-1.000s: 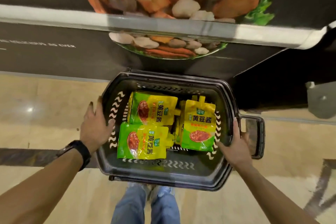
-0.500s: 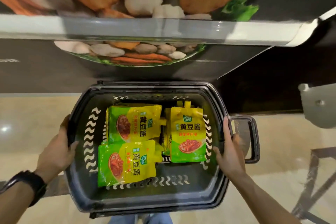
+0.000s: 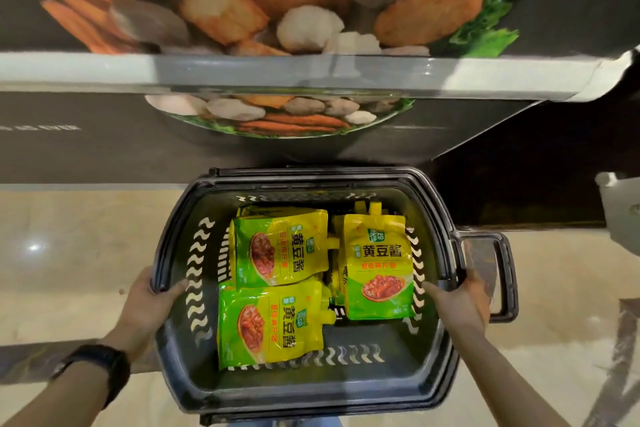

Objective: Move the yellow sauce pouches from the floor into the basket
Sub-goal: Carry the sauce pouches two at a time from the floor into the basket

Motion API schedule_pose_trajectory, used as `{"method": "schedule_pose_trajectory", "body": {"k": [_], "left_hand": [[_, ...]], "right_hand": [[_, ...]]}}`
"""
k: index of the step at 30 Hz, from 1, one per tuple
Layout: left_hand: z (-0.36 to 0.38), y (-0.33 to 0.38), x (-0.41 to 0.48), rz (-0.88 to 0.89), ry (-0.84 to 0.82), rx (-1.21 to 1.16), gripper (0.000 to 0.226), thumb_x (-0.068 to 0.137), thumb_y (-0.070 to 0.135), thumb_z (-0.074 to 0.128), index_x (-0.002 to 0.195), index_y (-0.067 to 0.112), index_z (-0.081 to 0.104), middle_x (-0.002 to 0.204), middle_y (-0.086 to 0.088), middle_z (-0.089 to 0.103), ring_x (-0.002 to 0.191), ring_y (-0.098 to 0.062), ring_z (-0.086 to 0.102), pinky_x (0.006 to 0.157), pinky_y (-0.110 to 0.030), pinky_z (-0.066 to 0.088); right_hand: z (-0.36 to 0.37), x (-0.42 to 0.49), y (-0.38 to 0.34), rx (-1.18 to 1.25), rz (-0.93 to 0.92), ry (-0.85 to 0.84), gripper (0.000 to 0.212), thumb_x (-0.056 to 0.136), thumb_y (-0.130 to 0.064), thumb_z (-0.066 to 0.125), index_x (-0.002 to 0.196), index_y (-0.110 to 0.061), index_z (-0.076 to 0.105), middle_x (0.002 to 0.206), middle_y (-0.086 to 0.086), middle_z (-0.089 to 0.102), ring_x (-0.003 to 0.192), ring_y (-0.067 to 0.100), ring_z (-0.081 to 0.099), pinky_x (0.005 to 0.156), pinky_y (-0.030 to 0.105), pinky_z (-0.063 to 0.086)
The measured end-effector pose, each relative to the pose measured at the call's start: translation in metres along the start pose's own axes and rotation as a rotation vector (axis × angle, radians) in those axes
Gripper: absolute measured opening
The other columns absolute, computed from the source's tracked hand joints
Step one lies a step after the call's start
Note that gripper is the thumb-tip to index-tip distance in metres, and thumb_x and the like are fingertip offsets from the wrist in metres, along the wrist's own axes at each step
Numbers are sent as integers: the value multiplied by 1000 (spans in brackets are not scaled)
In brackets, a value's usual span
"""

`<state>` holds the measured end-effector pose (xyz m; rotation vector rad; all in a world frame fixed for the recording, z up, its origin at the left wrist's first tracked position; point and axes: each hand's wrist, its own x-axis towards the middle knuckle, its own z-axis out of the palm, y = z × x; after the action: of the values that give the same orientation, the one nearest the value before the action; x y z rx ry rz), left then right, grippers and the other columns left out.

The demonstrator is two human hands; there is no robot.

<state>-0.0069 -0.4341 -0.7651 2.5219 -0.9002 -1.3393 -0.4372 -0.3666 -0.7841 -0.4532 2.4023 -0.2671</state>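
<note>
Pale shop floor (image 3: 69,270) below a food-poster cabinet (image 3: 311,10), black basket (image 3: 311,174) lifted nearer than a second ago, left hand (image 3: 149,308) and right hand (image 3: 462,305) gripping its side rims, yellow sauce pouches (image 3: 277,246) inside, loading seemingly done.

Both hands (image 3: 147,302) (image 3: 460,302) grip the basket (image 3: 346,388) rim; 3 pouches (image 3: 273,326) lie inside.
</note>
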Motion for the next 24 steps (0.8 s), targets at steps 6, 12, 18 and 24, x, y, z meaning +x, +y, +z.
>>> {"method": "schedule_pose_trajectory", "body": {"k": [6,12,18,24], "left_hand": [[1,-7,13,-77,44,-105,19,88,2,72,98,13,60,91,-18,67,82,-38,65,82,-50,55],[8,-6,33,-72,120,-197,19,87,0,72,102,6,63,93,-22,67,81,-37,62,79,-45,53],[4,0,28,11,45,18,27,95,6,63,118,8,49,102,-16,60,92,-37,60,78,-45,52],[11,18,-1,373,171,587,85,73,11,81,144,2,35,133,-28,47,122,-47,47,105,-57,40]], "right_hand": [[5,22,8,115,129,-126,36,65,-5,86,89,-17,62,87,10,72,86,33,69,83,54,57],[12,20,3,105,65,-31,29,72,-8,85,83,-11,59,88,12,67,90,33,61,92,47,50],[8,23,0,-165,-64,-152,42,81,-21,79,111,-10,52,103,7,60,100,31,61,91,47,53],[-2,-17,-17,-328,-264,38,88,79,-19,80,148,-4,28,145,20,35,134,38,39,109,50,37]]}}
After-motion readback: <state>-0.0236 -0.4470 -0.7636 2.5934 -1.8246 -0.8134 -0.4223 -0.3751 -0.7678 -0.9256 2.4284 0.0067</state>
